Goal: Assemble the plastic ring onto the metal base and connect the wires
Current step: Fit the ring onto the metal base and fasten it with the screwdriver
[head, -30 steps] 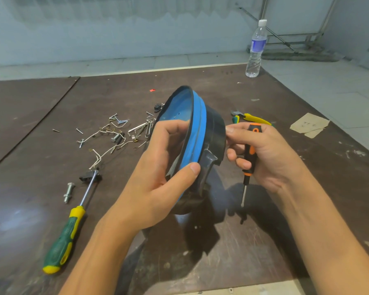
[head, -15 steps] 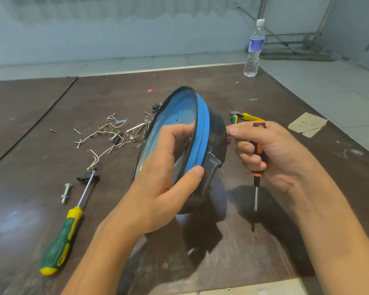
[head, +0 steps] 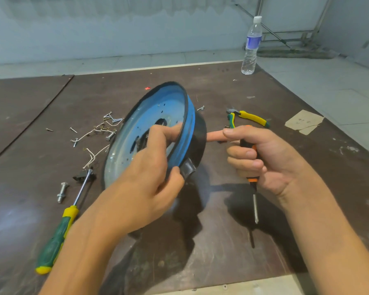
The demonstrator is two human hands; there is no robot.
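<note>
A round blue metal base stands tilted on edge above the dark board, its dished face turned toward me. A black plastic ring sits against its far side. My left hand grips the near rim, fingers inside the dish and thumb by a grey tab. My right hand holds a small orange-and-black screwdriver, tip pointing down, while its index finger stretches out to touch the black ring. Loose white wires lie on the board to the left.
A green-and-yellow screwdriver, a bolt and scattered screws lie left of the base. Yellow-handled pliers and cardboard scraps lie to the right. A water bottle stands at the board's far edge.
The base has tilted so its blue dish faces me more. My left thumb has slid down to the grey tab. My right index finger has stretched out to the black ring.
</note>
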